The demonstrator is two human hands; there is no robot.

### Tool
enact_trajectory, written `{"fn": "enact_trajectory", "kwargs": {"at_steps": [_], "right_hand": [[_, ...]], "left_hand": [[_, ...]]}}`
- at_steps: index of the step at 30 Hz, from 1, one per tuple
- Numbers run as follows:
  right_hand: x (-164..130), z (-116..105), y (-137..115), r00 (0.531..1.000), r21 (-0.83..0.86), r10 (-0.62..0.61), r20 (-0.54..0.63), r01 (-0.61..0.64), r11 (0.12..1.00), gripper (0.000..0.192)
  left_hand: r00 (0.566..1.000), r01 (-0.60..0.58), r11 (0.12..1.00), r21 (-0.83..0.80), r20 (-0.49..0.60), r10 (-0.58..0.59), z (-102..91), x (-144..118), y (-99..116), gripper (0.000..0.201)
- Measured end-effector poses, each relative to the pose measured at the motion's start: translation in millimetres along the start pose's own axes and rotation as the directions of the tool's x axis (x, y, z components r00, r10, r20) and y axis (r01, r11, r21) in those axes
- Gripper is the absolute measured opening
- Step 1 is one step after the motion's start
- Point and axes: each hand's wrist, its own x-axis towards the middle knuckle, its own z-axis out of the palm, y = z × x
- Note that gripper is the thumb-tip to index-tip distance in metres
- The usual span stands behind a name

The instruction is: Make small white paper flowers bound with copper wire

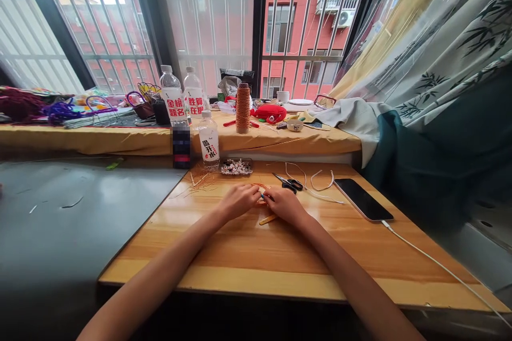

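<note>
My left hand (pixel 239 201) and my right hand (pixel 285 204) rest close together on the wooden table (pixel 248 256), fingertips pinched around a small piece of orange cord (pixel 262 192) between them. What exactly each finger grips is too small to make out. A yellowish stick (pixel 267 219) lies on the table under my right hand. Black-handled scissors (pixel 288 182) lie just beyond my right hand. A tall spool of orange cord (pixel 242 108) stands on the ledge behind.
A small tray of beads (pixel 236 167) and a water bottle (pixel 208 141) stand past my hands. A phone (pixel 362 199) with a white cable lies at the right. White cords (pixel 316 184) lie near the scissors. The cloth-covered ledge (pixel 120 138) holds bottles, baskets and clutter.
</note>
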Motion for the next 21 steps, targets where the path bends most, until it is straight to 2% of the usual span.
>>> {"fn": "enact_trajectory", "kwargs": {"at_steps": [4,6,8,10,12,14,16,18,21], "right_hand": [[1,1,-3,1.000,0.028,0.026,-0.017,-0.026,0.999,0.027],[2,2,-4,0.997,0.094,0.058,-0.056,-0.053,0.994,0.027],[3,2,-4,0.989,0.182,0.101,-0.112,-0.079,0.980,0.026],[4,2,-4,0.976,0.274,0.140,-0.167,-0.091,0.957,0.025],[4,2,-4,0.962,0.360,0.177,-0.210,-0.092,0.928,0.024],[4,1,-5,0.951,0.439,0.210,-0.227,-0.093,0.894,0.024],[4,0,-6,0.946,0.502,0.239,-0.219,-0.101,0.859,0.024],[3,0,-7,0.947,0.545,0.254,-0.199,-0.108,0.831,0.023],[4,0,-6,0.950,0.588,0.257,-0.176,-0.107,0.802,0.023]], "left_hand": [[0.997,0.074,0.994,-0.074,-0.028,-0.076,-3.5,1,6,0.014],[0.982,0.178,0.968,-0.175,-0.033,-0.186,-3.4,2,10,0.017],[0.946,0.296,0.895,-0.334,-0.026,-0.323,-1.4,4,12,0.020],[0.896,0.379,0.751,-0.540,0.011,-0.444,1.9,7,13,0.022],[0.852,0.412,0.550,-0.727,0.092,-0.516,5.2,10,12,0.022],[0.816,0.427,0.342,-0.837,0.194,-0.544,7.8,12,11,0.023],[0.786,0.437,0.176,-0.882,0.279,-0.551,10.1,13,11,0.024],[0.769,0.434,0.069,-0.898,0.330,-0.547,12.6,13,11,0.025],[0.766,0.424,0.004,-0.906,0.356,-0.535,17.0,13,11,0.024]]}}
